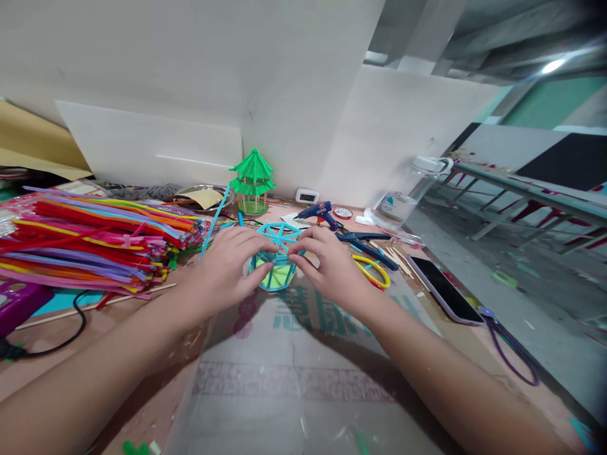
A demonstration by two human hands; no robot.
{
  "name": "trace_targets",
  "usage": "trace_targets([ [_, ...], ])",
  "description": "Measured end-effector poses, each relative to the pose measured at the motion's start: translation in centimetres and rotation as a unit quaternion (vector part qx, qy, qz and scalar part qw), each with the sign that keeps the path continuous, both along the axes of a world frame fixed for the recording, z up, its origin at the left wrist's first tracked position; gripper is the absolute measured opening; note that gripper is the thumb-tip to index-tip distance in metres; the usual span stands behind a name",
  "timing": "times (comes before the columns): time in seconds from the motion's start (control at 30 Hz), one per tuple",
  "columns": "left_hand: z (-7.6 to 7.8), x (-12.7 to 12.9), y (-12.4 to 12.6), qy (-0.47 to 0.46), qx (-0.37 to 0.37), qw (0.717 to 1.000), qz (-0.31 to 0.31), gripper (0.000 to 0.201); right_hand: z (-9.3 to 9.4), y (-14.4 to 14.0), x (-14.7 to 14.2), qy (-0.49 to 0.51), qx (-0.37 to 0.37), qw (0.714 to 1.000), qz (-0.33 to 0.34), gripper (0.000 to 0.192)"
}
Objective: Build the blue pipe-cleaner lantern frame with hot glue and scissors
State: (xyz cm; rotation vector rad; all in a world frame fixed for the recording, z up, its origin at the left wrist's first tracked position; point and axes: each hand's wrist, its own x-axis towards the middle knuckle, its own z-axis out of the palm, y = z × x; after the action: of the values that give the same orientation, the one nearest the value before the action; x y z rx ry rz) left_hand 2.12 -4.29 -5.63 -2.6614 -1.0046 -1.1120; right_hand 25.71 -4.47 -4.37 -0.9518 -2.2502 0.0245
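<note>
A small round model (277,259) of light-blue pipe cleaners with a yellow-green base stands on the table in front of me. My left hand (226,266) grips its left side, thumb at the base and fingers on the top spokes. My right hand (327,264) pinches the top right of its frame. A long blue pipe cleaner (214,221) slants up just behind my left hand.
A big heap of coloured pipe cleaners (90,234) lies at the left. Behind stand a green pagoda model (253,180), a blue glue gun (322,215) and scissors (363,243). A yellow ring (374,270), wooden sticks, a phone (443,289) with cable and a plastic jug (403,202) sit at the right.
</note>
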Motion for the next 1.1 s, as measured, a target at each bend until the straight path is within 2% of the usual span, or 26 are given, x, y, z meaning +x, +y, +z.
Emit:
trace_targets([
  [0.13, 0.1, 0.0, -0.1, 0.004, 0.008, 1.0, -0.007, 0.018, 0.1, -0.3, -0.2, -0.026, 0.04, 0.999, -0.012, 0.01],
  [0.43, -0.2, -0.1, -0.1, 0.032, 0.016, 0.999, -0.016, 0.016, -0.1, -0.5, -0.6, -0.056, 0.08, 0.995, -0.033, 0.016],
  [0.77, -0.2, -0.1, -0.1, 0.03, 0.003, 0.999, -0.018, 0.015, 0.6, 0.5, 1.0, 0.019, -0.01, 1.0, -0.01, 0.007],
  [1.1, 0.0, 0.1, -0.2, 0.028, -0.006, 0.999, -0.017, 0.015, 0.5, 0.7, 0.3, 0.009, -0.034, 0.999, -0.014, 0.006],
])
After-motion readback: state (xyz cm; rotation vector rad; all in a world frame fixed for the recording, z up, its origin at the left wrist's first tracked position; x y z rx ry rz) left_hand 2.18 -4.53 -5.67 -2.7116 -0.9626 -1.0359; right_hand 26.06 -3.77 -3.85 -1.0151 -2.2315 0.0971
